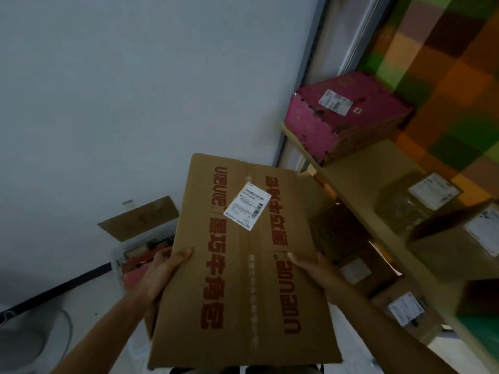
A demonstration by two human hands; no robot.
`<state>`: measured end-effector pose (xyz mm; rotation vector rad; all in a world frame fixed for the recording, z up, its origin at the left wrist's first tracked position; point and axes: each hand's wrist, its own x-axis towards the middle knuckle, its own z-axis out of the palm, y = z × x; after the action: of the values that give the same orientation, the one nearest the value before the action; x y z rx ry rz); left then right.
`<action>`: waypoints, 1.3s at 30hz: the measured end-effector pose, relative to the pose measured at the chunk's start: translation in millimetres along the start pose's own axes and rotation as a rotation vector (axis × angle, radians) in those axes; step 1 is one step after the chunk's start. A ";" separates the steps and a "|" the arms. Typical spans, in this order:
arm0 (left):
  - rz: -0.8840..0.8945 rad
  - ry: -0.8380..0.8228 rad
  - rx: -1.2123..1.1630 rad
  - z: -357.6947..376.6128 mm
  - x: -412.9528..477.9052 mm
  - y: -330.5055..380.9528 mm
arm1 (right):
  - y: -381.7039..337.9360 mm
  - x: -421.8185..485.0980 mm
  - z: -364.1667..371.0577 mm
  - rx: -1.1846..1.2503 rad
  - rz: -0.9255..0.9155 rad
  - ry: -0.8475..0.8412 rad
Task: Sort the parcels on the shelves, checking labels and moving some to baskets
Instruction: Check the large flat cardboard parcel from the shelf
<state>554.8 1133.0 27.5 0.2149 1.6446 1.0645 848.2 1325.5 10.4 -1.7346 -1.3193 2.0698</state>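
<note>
While held clear of the shelf's front edge, the cardboard parcel is best kept level, label upward and readable. Left hand and right hand: each clamps a side, thumb on top. Shelf: pink box at far end, labelled parcels nearer. Basket on the floor by a white wall.

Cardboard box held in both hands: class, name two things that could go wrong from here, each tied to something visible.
1. The left hand and right hand grip the cardboard box only near its close end, so the far end could dip and slip.
2. Its far right corner sits close to the shelf edge; swinging it might bump the shelf.
</note>
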 end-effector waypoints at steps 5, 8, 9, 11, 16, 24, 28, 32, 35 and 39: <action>-0.067 -0.098 0.138 11.5 64.6 45.4 | -9.1 40.8 -3.3 0.093 0.046 0.141; -0.040 -0.160 0.224 25.9 89.6 73.5 | -12.5 57.5 -7.4 0.155 0.069 0.202; -0.049 -0.156 0.243 31.5 99.7 83.5 | -12.1 63.4 -8.5 0.197 0.080 0.221; -0.073 -0.138 0.287 40.2 120.3 98.1 | -5.5 76.4 -13.5 0.275 0.116 0.252; -0.049 -0.216 0.480 80.7 184.3 112.3 | 15.0 124.9 -31.7 0.450 0.118 0.383; -0.012 -0.295 0.712 141.3 282.2 144.6 | 16.4 206.8 -64.1 0.590 0.191 0.461; -0.010 -0.301 0.783 166.4 327.8 145.9 | 9.3 244.5 -72.1 0.610 0.204 0.573; 0.023 0.031 0.576 173.8 373.7 125.8 | -13.0 282.0 -84.8 0.597 0.193 0.546; 0.029 0.097 0.275 176.5 406.4 115.8 | -32.5 313.2 -95.3 0.523 0.209 0.534; -0.111 0.036 0.197 186.7 447.2 113.0 | -48.8 353.3 -104.8 0.376 0.210 0.594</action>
<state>504.9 1575.5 -194.6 0.2312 1.7738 0.8276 801.5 1621.2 -210.0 -2.1217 -0.5613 1.5490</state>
